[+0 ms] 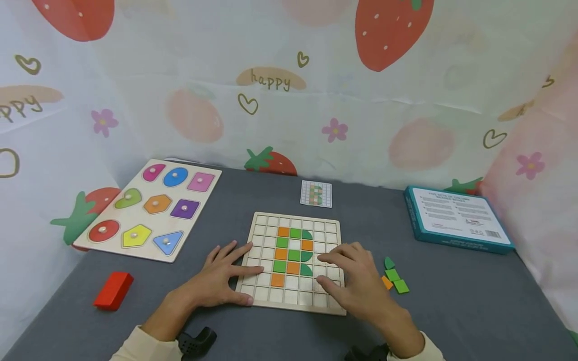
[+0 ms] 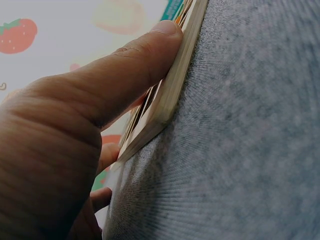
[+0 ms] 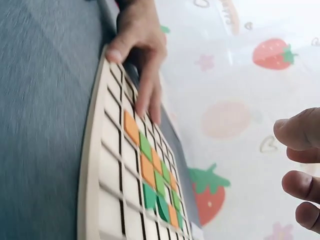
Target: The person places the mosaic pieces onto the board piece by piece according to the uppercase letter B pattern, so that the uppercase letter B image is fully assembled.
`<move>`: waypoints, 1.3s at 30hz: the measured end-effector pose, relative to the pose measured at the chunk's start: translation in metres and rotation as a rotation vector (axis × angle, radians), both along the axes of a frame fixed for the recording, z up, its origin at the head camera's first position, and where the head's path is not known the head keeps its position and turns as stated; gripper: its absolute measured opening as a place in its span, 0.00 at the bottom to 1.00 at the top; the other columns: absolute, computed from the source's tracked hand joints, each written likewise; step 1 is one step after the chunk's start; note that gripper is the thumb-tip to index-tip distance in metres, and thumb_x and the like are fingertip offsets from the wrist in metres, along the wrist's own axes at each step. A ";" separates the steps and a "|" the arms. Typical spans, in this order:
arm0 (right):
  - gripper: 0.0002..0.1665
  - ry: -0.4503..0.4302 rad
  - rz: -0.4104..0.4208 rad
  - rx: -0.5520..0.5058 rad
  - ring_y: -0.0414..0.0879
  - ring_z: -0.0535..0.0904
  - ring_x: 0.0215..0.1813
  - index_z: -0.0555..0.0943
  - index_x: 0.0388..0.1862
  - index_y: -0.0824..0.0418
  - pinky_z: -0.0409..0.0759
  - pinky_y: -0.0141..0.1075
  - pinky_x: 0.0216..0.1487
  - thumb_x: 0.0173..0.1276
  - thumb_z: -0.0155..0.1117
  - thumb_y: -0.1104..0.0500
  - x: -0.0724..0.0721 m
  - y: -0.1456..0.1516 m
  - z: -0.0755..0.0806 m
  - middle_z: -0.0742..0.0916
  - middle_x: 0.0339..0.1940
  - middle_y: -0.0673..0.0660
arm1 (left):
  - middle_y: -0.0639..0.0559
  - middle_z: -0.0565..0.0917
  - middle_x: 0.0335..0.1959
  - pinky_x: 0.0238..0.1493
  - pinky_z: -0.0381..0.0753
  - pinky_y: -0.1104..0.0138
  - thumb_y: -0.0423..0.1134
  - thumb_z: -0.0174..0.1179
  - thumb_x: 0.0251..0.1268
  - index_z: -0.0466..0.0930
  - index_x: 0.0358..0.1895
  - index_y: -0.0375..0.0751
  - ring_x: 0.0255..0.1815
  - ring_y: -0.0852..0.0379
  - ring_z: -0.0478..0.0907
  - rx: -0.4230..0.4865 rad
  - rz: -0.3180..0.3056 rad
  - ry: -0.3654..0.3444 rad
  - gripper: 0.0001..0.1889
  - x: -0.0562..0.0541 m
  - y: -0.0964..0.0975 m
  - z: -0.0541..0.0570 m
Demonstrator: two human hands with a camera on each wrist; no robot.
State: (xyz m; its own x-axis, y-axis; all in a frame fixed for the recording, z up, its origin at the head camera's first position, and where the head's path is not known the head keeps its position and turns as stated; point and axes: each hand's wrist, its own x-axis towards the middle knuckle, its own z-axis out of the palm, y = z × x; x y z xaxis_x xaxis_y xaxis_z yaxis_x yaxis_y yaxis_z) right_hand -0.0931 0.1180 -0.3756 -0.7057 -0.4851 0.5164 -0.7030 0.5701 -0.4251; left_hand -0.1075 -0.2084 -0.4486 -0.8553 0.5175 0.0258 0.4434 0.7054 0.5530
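Observation:
A wooden grid board [image 1: 319,225] lies on the table, with orange, green and dark green quarter-round tiles [image 1: 293,255] set in its middle columns. My left hand [image 1: 217,278] rests on its left side, fingers spread. In the left wrist view the thumb [image 2: 145,55] presses on the board's near edge. Over the right part of the board hovers my right hand [image 1: 361,281], thumb and index finger apart, nothing visible between them. Right of that hand lie several loose pieces: green squares [image 1: 401,286], an orange tile [image 1: 387,283] and a dark green piece [image 1: 389,262].
A small pattern card [image 1: 316,194] lies behind the board. At the back left is a knobbed shape puzzle [image 1: 164,223], with a red block [image 1: 114,291] in front of it. A teal box [image 1: 460,219] lies at the back right. Printed cloth [image 1: 280,120] hangs behind the table.

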 end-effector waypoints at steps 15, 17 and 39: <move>0.27 0.036 -0.111 0.010 0.43 0.70 0.44 0.85 0.49 0.57 0.70 0.41 0.36 0.47 0.80 0.65 -0.006 0.071 -0.008 0.80 0.44 0.48 | 0.46 0.54 0.76 0.65 0.33 0.38 0.68 0.66 0.47 0.77 0.64 0.61 0.74 0.35 0.41 -0.006 -0.011 0.015 0.37 -0.001 0.000 0.000; 0.27 0.008 -0.129 0.009 0.43 0.69 0.45 0.84 0.50 0.57 0.71 0.41 0.37 0.48 0.79 0.65 -0.006 0.080 -0.011 0.79 0.45 0.47 | 0.46 0.54 0.76 0.65 0.33 0.38 0.68 0.66 0.47 0.77 0.64 0.61 0.75 0.35 0.40 -0.008 -0.013 0.014 0.37 -0.001 0.000 0.000; 0.31 -0.217 -0.270 0.086 0.53 0.75 0.46 0.80 0.57 0.58 0.73 0.55 0.42 0.53 0.79 0.57 -0.011 0.149 -0.050 0.81 0.44 0.54 | 0.47 0.54 0.76 0.65 0.32 0.38 0.67 0.67 0.48 0.77 0.64 0.60 0.75 0.36 0.40 -0.001 -0.001 0.003 0.37 0.001 -0.001 0.001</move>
